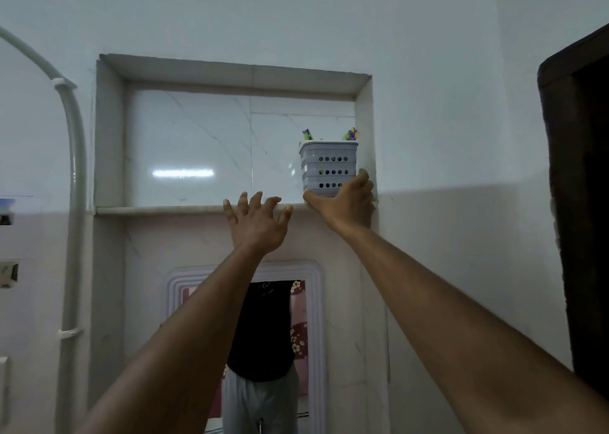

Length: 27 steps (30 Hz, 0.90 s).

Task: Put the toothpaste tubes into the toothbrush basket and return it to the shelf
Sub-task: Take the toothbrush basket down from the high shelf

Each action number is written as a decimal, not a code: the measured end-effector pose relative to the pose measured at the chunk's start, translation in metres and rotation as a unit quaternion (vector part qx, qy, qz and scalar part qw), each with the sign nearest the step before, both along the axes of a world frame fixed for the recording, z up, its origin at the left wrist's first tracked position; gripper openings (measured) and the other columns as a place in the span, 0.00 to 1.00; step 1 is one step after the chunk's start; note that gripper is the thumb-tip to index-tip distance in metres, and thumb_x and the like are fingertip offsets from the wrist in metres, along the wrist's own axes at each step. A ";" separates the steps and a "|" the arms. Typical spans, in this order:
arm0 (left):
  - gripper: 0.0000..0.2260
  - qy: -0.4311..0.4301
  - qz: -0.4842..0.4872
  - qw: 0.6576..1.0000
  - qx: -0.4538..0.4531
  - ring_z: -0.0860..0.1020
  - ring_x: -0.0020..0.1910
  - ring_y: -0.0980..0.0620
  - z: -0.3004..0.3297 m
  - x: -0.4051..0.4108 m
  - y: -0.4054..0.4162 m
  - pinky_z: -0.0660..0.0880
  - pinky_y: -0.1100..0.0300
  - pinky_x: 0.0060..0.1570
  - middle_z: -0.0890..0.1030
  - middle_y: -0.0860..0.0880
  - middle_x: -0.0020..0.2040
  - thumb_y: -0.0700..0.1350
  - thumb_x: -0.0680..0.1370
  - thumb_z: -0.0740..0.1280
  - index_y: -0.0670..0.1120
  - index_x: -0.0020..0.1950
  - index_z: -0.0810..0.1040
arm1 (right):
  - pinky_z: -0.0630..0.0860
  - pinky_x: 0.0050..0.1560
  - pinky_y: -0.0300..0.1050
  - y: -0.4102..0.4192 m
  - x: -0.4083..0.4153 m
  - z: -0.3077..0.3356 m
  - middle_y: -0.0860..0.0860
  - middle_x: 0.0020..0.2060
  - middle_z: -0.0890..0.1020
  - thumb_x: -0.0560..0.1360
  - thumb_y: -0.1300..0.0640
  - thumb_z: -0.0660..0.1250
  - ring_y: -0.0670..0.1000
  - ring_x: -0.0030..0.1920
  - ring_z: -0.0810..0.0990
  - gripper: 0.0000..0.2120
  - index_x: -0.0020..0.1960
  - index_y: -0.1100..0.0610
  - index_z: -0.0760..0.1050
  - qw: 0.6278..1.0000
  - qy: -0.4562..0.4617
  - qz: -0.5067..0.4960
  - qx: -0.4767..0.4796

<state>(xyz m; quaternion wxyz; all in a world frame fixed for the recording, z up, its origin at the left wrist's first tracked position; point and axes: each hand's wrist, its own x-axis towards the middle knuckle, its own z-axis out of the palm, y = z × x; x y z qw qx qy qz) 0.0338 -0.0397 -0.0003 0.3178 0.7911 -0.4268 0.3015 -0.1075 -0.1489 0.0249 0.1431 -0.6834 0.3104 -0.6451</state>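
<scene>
A recessed shelf (158, 210) lined with veined marble tile sits in a pale painted wall. At its right end, hard against the niche's side wall, stands the grey perforated toothbrush basket (328, 166), with purple and green tips showing above its rim. The right hand (346, 203) cups the basket's lower front corner, its grip closed on it. The left hand (258, 222) hangs at the shelf edge, fingers spread, holding nothing. Below hangs a mirror (313, 302); a white pipe (74, 170) runs down the left, a dark door frame (576, 203) on the right.

Both arms raised, extended. Left hand (258, 222) open, fingers spread. Right hand (347, 203) cupped, thumb out.
</scene>
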 end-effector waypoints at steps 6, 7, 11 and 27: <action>0.31 0.005 -0.014 1.000 0.013 0.45 0.88 0.44 0.005 0.002 0.005 0.32 0.34 0.81 0.57 0.51 0.88 0.70 0.84 0.48 0.61 0.85 0.64 | 0.81 0.66 0.60 0.012 -0.010 0.010 0.57 0.73 0.71 0.62 0.36 0.86 0.60 0.73 0.74 0.67 0.86 0.59 0.50 0.996 -0.057 0.062 -0.004; 0.31 0.011 -0.023 1.000 0.015 0.45 0.88 0.44 0.006 0.002 0.007 0.32 0.34 0.81 0.56 0.51 0.88 0.70 0.84 0.49 0.60 0.85 0.64 | 0.82 0.63 0.57 0.015 -0.013 0.008 0.56 0.72 0.72 0.61 0.38 0.86 0.60 0.71 0.74 0.66 0.85 0.58 0.53 0.996 -0.067 0.057 -0.010; 0.31 0.043 -0.095 0.994 -0.026 0.49 0.88 0.45 0.003 -0.010 0.021 0.39 0.31 0.82 0.60 0.50 0.87 0.70 0.84 0.53 0.58 0.85 0.65 | 0.78 0.60 0.50 0.033 -0.027 -0.009 0.56 0.73 0.73 0.59 0.37 0.87 0.61 0.72 0.76 0.66 0.84 0.59 0.55 0.993 -0.104 0.054 -0.010; 0.27 0.116 -0.225 0.962 -0.104 0.78 0.65 0.51 -0.156 -0.075 0.116 0.81 0.44 0.64 0.78 0.50 0.67 0.69 0.81 0.63 0.52 0.72 0.76 | 0.85 0.61 0.55 0.135 -0.103 -0.190 0.52 0.73 0.77 0.60 0.29 0.87 0.55 0.70 0.82 0.61 0.79 0.57 0.63 0.986 -0.085 0.110 0.092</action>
